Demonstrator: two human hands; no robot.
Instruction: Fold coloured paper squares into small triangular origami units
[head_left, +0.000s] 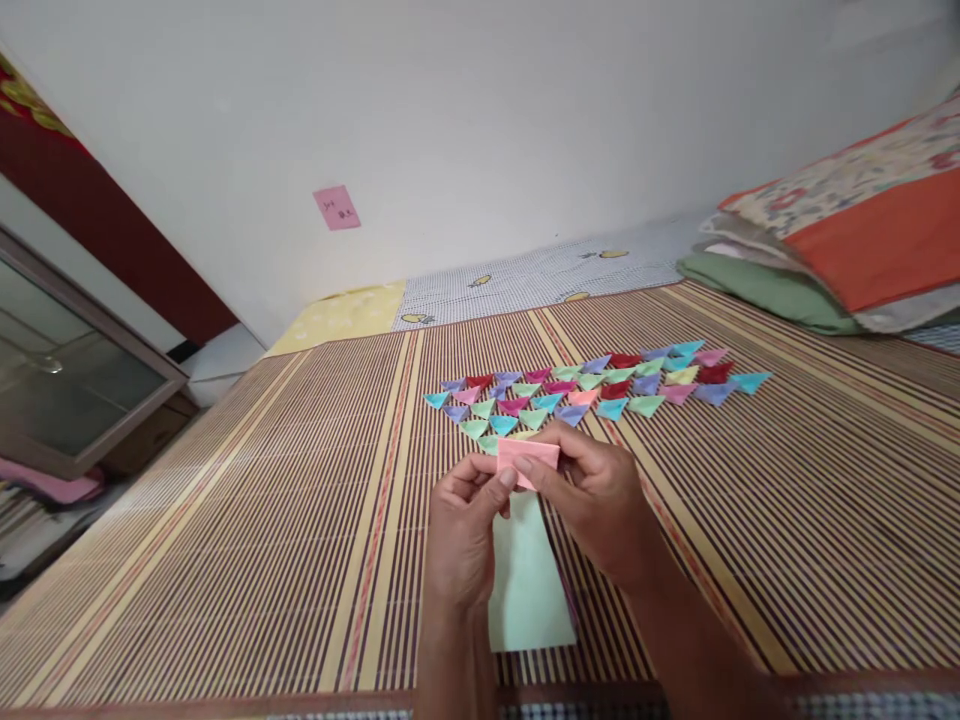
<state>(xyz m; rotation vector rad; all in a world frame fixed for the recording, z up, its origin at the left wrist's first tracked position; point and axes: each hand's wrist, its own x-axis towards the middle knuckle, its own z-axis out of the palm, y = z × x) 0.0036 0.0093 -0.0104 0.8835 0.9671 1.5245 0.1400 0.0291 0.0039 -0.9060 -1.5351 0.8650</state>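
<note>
Grip: my left hand (465, 530) and right hand (596, 490) both pinch one folded pink paper piece (525, 451), thumbs on its near face.
Pink paper: held between both hands, just beyond the pale green paper (531, 590) on the striped mat (225, 520).
Paper triangles (547, 403): multicoloured, in rows on the mat beyond my hands.
Step in hand: creasing a fold, I judge; fold line unclear at this size.
Next move calls for: edges matched by the left fingers, firm right-thumb pressure along the crease, presumably.
</note>
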